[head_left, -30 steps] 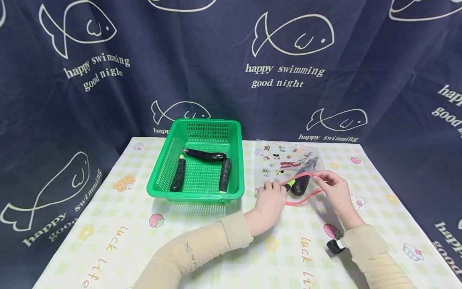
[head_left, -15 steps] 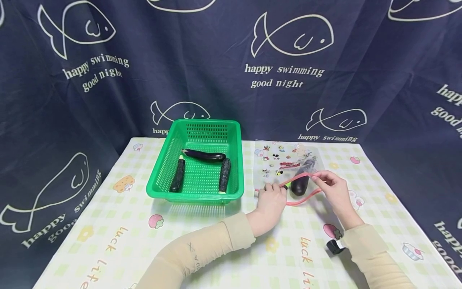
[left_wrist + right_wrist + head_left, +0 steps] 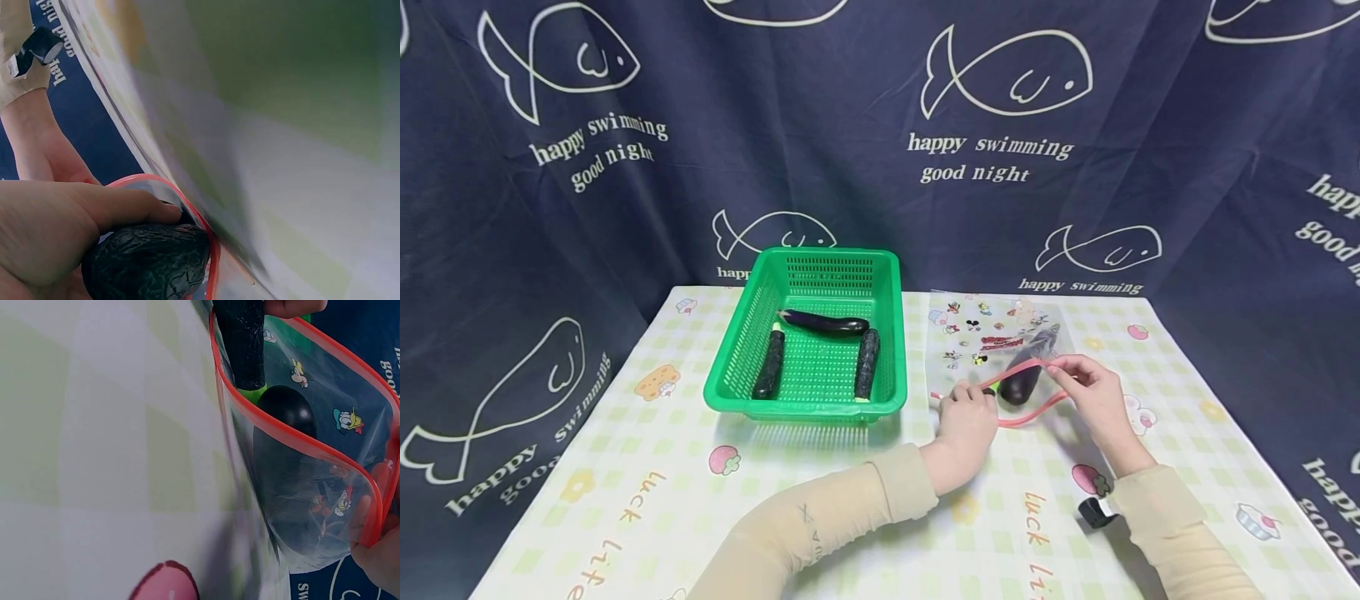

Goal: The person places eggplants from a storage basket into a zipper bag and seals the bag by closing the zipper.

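Note:
Beside the green basket, my left hand (image 3: 966,429) grips a dark green, wrinkled, cucumber-shaped vegetable (image 3: 147,262) at the mouth of a clear zip bag (image 3: 312,506). That vegetable (image 3: 240,344) reaches past the bag's red rim, with bright green (image 3: 252,394) at its inner end. An eggplant (image 3: 1019,382), smooth and dark, lies inside the bag near the opening. My right hand (image 3: 1093,400) pinches the red rim (image 3: 1037,412) at the bag's right end, and the mouth gapes between my hands. In the left wrist view my palm hides part of the vegetable.
The green basket (image 3: 717,392) holds a smooth eggplant (image 3: 823,322) and two dark wrinkled vegetables (image 3: 768,367) with pale ends. A patterned cloth (image 3: 662,467) covers the table, and a dark curtain (image 3: 865,125) hangs behind. A black device (image 3: 1096,512) sits at my right wrist.
The vegetable's bright green end has shifted left and down, closer to my left hand. The eggplant's lower end has slid slightly left. My right hand stays on the rim.

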{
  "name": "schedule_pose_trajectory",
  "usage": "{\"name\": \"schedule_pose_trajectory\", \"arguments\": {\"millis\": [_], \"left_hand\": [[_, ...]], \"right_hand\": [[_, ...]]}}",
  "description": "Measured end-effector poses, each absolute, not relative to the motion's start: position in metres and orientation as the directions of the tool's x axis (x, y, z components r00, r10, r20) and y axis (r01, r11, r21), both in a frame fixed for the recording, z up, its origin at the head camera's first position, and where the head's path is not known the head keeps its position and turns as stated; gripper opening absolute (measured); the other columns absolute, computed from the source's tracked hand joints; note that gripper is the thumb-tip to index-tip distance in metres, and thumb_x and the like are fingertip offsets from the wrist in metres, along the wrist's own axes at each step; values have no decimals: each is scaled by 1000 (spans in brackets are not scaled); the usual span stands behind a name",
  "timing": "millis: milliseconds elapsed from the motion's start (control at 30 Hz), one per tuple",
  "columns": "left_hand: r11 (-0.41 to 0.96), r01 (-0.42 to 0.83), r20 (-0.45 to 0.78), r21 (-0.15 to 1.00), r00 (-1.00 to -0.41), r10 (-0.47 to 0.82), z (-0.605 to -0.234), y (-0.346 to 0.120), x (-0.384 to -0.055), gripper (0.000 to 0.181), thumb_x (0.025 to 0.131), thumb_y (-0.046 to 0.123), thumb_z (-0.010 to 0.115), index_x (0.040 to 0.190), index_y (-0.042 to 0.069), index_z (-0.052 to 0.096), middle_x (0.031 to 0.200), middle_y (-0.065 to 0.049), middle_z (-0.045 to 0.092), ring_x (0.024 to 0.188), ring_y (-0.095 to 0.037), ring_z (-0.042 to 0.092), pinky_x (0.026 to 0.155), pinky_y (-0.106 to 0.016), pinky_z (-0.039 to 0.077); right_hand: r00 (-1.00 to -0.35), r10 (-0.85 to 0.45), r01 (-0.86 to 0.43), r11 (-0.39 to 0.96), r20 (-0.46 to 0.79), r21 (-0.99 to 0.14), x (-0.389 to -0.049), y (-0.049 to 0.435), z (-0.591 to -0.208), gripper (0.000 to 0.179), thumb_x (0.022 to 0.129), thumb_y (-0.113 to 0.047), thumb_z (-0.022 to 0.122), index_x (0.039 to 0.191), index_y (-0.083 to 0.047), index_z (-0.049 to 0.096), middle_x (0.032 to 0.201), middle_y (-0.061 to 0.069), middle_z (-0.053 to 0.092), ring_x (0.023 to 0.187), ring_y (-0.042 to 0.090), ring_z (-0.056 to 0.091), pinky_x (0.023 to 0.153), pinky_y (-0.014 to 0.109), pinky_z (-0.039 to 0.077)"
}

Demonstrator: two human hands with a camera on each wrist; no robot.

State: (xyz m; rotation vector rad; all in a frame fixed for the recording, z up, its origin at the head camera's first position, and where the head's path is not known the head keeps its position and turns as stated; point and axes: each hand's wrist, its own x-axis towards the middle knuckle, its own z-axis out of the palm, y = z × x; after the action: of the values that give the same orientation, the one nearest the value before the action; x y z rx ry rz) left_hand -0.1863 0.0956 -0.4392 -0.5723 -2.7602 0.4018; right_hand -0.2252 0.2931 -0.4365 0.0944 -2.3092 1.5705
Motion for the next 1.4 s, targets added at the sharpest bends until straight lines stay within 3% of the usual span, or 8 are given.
{"name": "schedule_pose_trajectory", "arguments": {"millis": [300,467,667,933,1133,1267,1400], "left_hand": [[861,352,171,-367,-884,434,-441,102,-187,15,96,30,48,96,19,57,89,-1,56,73,-15,51,45,-27,34],[865,354,172,-356,-885,433,-443,102,-189,15,96,29,48,97,18,58,89,-1,57,74,-15,52,46,-28,37],[876,351,225,-330,-872,434,-443,101,-190,13,95,27,48,94,18,58,91,-2,59,74,-16,53,48,-29,40],[859,382,272,-342,-834,479,-439,96,-184,13,92,31,53,93,20,60,87,1,57,72,-14,54,46,-27,35],[856,400,339,-327,-796,501,-438,90,-179,17,89,34,57,93,18,62,87,-1,58,67,-13,54,45,-27,40],[850,430,299,-305,-804,514,-437,85,-176,22,86,38,61,97,18,61,90,-2,57,73,-16,58,50,-26,44],[831,468,234,-301,-808,541,-435,80,-171,18,91,32,56,102,18,58,95,-2,55,78,-17,60,53,-25,44]], "right_hand": [[-939,129,-249,380,318,-891,-224,292,-435,21,87,-13,68,97,6,65,81,-21,65,72,-3,59,64,12,45],[-940,126,-248,382,316,-890,-223,292,-435,23,87,-13,68,98,6,64,81,-21,66,73,-3,59,64,12,45],[-941,127,-244,386,313,-890,-223,293,-435,23,87,-13,68,99,6,64,83,-22,65,74,-3,59,65,12,45],[-942,131,-238,383,308,-892,-224,293,-435,21,86,-12,68,98,5,65,83,-22,65,73,-4,59,65,12,45],[-943,133,-233,388,304,-892,-226,295,-438,21,87,-11,67,98,7,64,82,-21,65,73,-3,59,65,12,45],[-942,138,-231,388,305,-892,-227,295,-438,22,87,-11,68,98,7,64,82,-21,65,73,-3,58,64,12,45],[-941,139,-234,393,309,-889,-225,294,-436,20,86,-12,68,97,5,65,82,-21,65,73,-2,58,64,12,45]]}}
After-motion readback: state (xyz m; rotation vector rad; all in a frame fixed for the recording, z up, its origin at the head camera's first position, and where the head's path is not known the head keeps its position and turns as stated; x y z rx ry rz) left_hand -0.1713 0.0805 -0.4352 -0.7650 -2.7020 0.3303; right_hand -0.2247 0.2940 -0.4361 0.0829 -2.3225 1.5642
